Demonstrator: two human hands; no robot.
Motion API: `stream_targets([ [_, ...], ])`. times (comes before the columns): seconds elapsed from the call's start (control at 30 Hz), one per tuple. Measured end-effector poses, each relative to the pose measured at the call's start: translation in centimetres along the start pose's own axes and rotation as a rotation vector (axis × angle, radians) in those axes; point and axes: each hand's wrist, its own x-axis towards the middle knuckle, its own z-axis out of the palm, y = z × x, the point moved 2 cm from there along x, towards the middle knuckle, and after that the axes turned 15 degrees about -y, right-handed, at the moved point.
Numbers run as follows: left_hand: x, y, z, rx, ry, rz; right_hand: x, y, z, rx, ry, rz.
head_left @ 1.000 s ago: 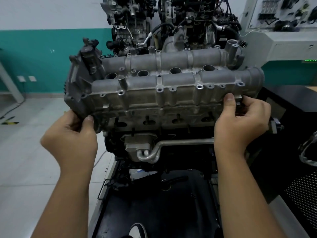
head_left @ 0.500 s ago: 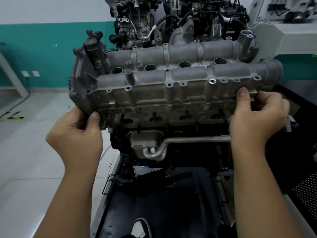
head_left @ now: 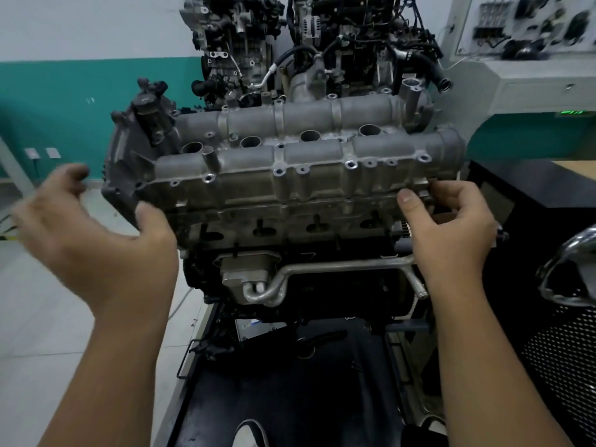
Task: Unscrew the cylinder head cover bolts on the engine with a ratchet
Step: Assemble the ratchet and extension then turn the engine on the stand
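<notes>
One end of the cover (head_left: 290,175), sitting atop the engine (head_left: 290,253), is being gripped by the right hand (head_left: 451,227); the left hand (head_left: 96,240) is being held loose, blurred. Lifted one-sidedly, it could be tilted and dropped.

Workshop — engines (head_left: 290,195) on stands, parts board (head_left: 529,24).
</notes>
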Motion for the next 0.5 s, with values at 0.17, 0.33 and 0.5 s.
stream_targets([
  [0.17, 1.0, 15.0, 6.2, 0.196, -0.516, 0.668, 0.3, 0.6, -1.1, 0.054, -0.143, 0.021],
  [0.33, 1.1, 22.8, 15.1, 0.568, -0.952, 0.876, 0.2, 1.2, -2.4, 0.142, -0.208, 0.019],
  [0.5, 0.8, 21.9, 17.8, 0.341, -0.922, 0.858, 0.3, 2.0, -5.1, 0.178, -0.157, 0.028],
])
